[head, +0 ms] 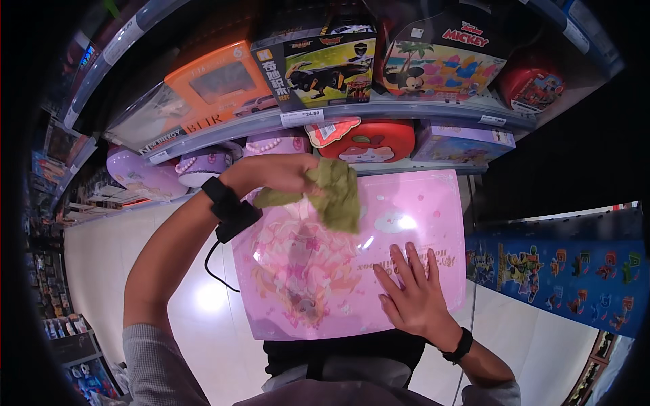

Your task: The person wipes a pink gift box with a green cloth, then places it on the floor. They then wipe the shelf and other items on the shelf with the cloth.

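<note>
A large pink gift box (406,203) with a printed doll-like figure lies between my body and the shelf, bearing writing upside down to me. Bunched in my left hand (284,175) is an olive-green cloth (335,195), slightly blurred, whose loose end hangs over the box's far part. My right hand (414,289) rests palm down with spread fingers on the right part of the box, holding nothing. What supports the box from below is hidden.
Boxed toys, among them an orange car box (218,86) and a building-block box (325,71), line the upper shelf (355,110). Below it sit a red apple-shaped case (376,142) and a lilac box (462,144). A blue printed panel (558,284) stands at right, above pale floor tiles (203,284).
</note>
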A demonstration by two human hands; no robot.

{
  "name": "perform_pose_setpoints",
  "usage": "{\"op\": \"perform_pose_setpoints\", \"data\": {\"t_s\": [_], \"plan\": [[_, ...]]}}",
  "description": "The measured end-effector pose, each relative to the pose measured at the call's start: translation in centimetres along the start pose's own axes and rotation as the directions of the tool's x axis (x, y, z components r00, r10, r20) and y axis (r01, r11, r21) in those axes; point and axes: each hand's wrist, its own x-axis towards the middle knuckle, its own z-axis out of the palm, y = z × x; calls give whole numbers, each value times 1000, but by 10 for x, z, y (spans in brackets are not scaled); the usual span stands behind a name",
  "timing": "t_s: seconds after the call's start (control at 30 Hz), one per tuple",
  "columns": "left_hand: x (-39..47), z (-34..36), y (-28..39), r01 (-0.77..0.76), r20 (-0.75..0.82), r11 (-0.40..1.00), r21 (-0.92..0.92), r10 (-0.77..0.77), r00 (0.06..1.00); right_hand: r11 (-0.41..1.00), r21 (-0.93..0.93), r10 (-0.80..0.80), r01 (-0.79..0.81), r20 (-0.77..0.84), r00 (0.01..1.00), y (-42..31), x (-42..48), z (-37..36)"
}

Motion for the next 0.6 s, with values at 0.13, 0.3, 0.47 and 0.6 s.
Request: {"op": "perform_pose_setpoints", "data": {"t_s": [0.13, 0.3, 0.47, 0.6], "plan": [[2, 8, 23, 22, -72, 989, 146, -11, 997, 1000, -6, 6, -6, 13, 1000, 0, 1, 1], [56, 18, 37, 27, -164, 887, 461, 56, 985, 1000, -11, -7, 7, 11, 1000, -1, 6, 3], [85, 26, 73, 143, -235, 925, 351, -61, 970, 1000, -8, 5, -5, -1, 1000, 0, 8, 3], [80, 17, 63, -8, -174, 939, 344, 72, 982, 999, 35, -30, 30, 5, 1000, 3, 6, 3]]}}
